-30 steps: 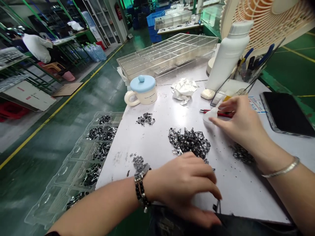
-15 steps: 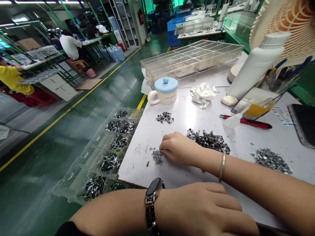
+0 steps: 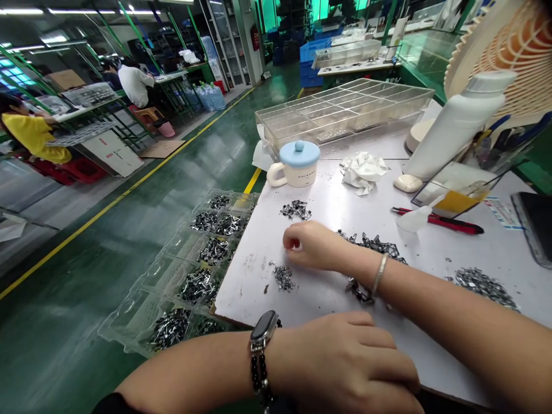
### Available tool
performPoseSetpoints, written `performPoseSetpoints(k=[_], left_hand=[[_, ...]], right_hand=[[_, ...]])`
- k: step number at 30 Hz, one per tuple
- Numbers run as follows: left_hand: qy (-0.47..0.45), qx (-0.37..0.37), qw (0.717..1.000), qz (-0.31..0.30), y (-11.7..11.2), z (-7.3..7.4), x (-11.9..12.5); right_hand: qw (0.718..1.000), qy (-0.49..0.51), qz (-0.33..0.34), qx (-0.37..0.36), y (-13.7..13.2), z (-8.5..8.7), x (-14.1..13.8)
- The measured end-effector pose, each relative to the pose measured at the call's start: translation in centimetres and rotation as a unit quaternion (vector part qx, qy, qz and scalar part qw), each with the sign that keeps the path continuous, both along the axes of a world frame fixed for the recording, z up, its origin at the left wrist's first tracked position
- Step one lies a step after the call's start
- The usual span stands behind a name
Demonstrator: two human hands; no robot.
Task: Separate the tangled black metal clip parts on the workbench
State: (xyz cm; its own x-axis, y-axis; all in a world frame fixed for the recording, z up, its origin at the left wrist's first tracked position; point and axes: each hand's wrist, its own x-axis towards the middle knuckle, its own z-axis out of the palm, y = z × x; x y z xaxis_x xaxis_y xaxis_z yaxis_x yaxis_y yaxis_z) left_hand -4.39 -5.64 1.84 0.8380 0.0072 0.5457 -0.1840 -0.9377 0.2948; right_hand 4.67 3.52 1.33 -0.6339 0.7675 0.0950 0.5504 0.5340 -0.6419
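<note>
My right hand [image 3: 313,246], with a bangle on its wrist, is over the white table just beyond a small heap of tiny metal pieces [image 3: 283,279]. Its thumb and forefinger curl into a pinch; whatever is between the tips cannot be made out. Dark metal clips [image 3: 382,246] lie partly behind that forearm, and a smaller group of similar pieces [image 3: 295,210] sits farther away. Nearest me, my left hand [image 3: 345,365] shows its back, with a watch [image 3: 264,326] at the wrist. Its fingers bend downward, hiding their tips and anything they hold.
A clear compartment tray [image 3: 207,247] of metal parts stands left of the table. A lidded mug [image 3: 301,172], crumpled tissue [image 3: 363,171], red cutter [image 3: 452,223], white bottle [image 3: 463,123], phone [image 3: 535,227] and another metal heap [image 3: 485,287] surround my hands. Co-workers sit at the far left.
My right hand has lifted off the small heap of tiny pieces and moved away from me. My left hand has shifted slightly left. The whole view has turned a little.
</note>
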Motion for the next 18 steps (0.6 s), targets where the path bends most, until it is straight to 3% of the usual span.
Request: performPoseSetpoints(k=[5,7,10,11,14,18], left_hand=[[0.006,-0.025,1.000,0.016,1.2,1.0,0.8],[-0.006,-0.024,0.999,0.028,2.0,1.6,1.5],[-0.030,-0.007,0.999,0.036,3.3,2.4,3.0],[-0.039,-0.003,0.999,0.035,3.7,2.5,3.5],[-0.061,-0.005,0.998,0.036,4.5,2.2,4.9],[-0.063,-0.041,0.994,0.081,4.9,0.7,5.0]], right_hand=[[0.980,0.162,-0.110,-0.028,-2.1,3.3,6.7],[0.948,0.261,-0.164,-0.085,-3.2,3.7,9.8],[0.876,0.394,-0.229,-0.155,-4.8,3.1,13.6],[0.864,0.415,-0.235,-0.159,-5.2,2.8,14.5],[0.854,0.440,-0.233,-0.150,-6.0,1.9,16.2],[0.853,0.443,-0.224,-0.161,-6.5,1.0,17.1]])
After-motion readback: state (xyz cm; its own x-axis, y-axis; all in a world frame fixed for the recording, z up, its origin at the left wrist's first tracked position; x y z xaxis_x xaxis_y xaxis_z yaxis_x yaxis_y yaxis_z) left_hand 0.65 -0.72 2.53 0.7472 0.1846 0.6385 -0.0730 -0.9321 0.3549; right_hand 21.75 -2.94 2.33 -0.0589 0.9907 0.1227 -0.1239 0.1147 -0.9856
